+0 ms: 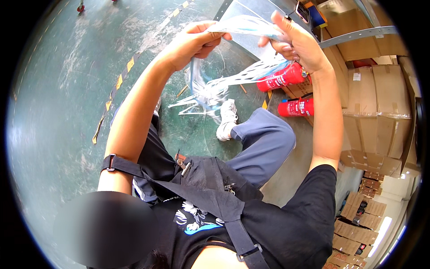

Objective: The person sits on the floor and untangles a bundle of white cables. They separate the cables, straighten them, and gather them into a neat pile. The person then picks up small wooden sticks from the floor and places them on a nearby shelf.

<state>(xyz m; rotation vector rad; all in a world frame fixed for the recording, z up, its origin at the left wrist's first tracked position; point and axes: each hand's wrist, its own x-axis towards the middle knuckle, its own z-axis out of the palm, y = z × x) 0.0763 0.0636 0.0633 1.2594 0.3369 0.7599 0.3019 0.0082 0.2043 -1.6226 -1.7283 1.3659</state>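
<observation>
A bundle of thin white and pale blue plastic strips (244,26) stretches between my two hands at the top of the head view. My left hand (193,42) is closed round its left end, fingers curled. At the other end my right hand (299,44) grips the strips with its fingers bent and the thumb pointing up. More strips (251,74) run from below my right hand down to the left, ending in a loose tangle (209,96) above the floor. Another length hangs from my left hand and joins that tangle.
Two red fire extinguishers (296,107) lie beside my right forearm. Cardboard boxes (378,96) are stacked at the right, with a metal shelf frame (358,36) above. A grey panel (244,42) lies behind the strips. Worn yellow-black tape (119,81) crosses the green floor (67,112).
</observation>
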